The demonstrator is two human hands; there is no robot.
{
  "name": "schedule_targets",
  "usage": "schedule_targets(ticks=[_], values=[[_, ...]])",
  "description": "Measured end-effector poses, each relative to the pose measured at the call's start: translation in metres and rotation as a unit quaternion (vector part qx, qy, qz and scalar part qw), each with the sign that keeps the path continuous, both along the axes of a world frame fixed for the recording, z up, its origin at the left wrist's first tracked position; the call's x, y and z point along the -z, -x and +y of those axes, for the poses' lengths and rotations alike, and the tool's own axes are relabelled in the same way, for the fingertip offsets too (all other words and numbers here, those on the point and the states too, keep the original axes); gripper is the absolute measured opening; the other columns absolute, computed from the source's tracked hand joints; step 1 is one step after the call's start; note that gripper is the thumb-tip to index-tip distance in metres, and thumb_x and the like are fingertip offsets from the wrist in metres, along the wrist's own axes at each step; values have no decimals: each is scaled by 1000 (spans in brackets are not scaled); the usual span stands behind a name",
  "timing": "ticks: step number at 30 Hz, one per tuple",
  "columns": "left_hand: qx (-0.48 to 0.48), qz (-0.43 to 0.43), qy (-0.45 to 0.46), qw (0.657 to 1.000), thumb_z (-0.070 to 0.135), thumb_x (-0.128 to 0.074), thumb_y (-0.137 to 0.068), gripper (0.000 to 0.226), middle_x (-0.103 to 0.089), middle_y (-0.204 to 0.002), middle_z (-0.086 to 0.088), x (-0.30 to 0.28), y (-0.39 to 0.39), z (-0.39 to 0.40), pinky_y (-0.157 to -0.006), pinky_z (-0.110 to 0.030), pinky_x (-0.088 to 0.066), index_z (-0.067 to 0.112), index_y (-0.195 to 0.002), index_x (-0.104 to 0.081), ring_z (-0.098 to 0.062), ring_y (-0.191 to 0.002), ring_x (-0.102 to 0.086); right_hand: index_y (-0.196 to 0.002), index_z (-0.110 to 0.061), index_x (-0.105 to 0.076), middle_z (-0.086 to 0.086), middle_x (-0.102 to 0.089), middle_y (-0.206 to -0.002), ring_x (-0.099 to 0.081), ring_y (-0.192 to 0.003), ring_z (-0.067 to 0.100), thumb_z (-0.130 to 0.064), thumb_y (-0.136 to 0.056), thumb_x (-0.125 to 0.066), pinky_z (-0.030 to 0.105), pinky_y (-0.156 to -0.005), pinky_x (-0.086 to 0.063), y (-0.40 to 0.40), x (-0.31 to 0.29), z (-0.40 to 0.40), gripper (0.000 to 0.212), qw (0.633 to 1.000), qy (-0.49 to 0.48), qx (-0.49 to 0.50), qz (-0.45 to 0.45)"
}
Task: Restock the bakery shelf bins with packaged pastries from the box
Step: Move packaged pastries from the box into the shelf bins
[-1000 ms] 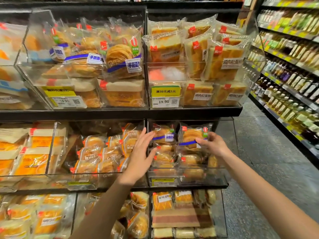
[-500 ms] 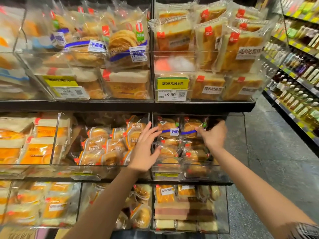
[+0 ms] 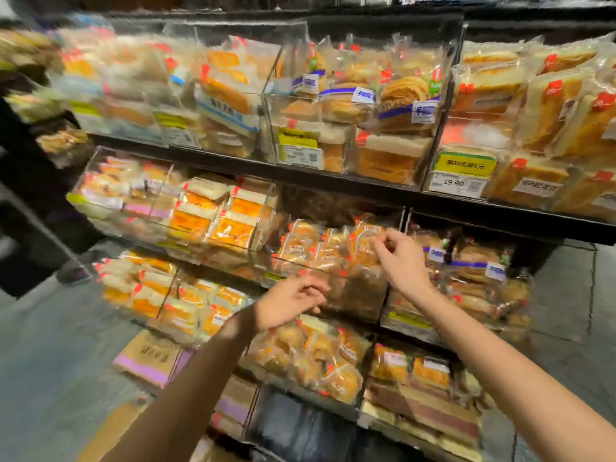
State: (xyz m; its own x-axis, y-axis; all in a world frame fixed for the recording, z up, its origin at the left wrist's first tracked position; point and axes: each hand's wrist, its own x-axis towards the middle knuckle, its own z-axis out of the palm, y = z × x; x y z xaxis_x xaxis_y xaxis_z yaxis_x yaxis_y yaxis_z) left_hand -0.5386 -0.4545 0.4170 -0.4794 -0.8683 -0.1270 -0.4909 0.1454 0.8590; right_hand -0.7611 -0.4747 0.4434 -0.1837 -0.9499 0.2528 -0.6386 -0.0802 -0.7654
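Mid-frame, the right hand (image 3: 401, 261) pinches a bun pack (image 3: 366, 243) at the top of the middle-shelf bin (image 3: 353, 295) — the left hand (image 3: 290, 301), fingers loosely curled and holding nothing, hangs just below-left; a box (image 3: 150, 358) sits lower left.

Colour reference: bakery shelf, blurred view

Shelf boards (image 3: 350, 185): black. Packaged pastries (image 3: 300, 248): golden-brown in clear wrap with red corner tabs. Packs left of these (image 3: 233, 228): orange and white. Price tag (image 3: 465, 165) above them: yellow-green over white. Packs to their right (image 3: 480, 261): blue-banded with white labels. Box (image 3: 150, 358) below them: tan with a purple stripe. Floor (image 3: 50, 345): grey.
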Motion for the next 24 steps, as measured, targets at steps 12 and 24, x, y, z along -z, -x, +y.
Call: schedule_targets(ticks=[12, 24], values=[[-430, -115, -101, 890, 15, -59, -90, 15, -67, -85, -4, 52, -269, 259, -57, -22, -50, 12, -102, -66, -8, -57, -59, -73, -16, -62, 3, -63, -63, -56, -53, 8, -7, -89, -57, 19, -60, -48, -283, 52, 116, 19, 869, -194, -435, 135], [-710, -28, -200, 675, 8, -58, -89, 13, -66, -86, -6, 189, -364, 456, -56, -12, -41, 14, -96, -66, -16, -71, -64, -70, -12, -57, -2, -53, -59, -46, -45, 0, -2, -84, -66, 9, -46, -34, -476, 232, 211, 19, 754, -301, -532, 241]])
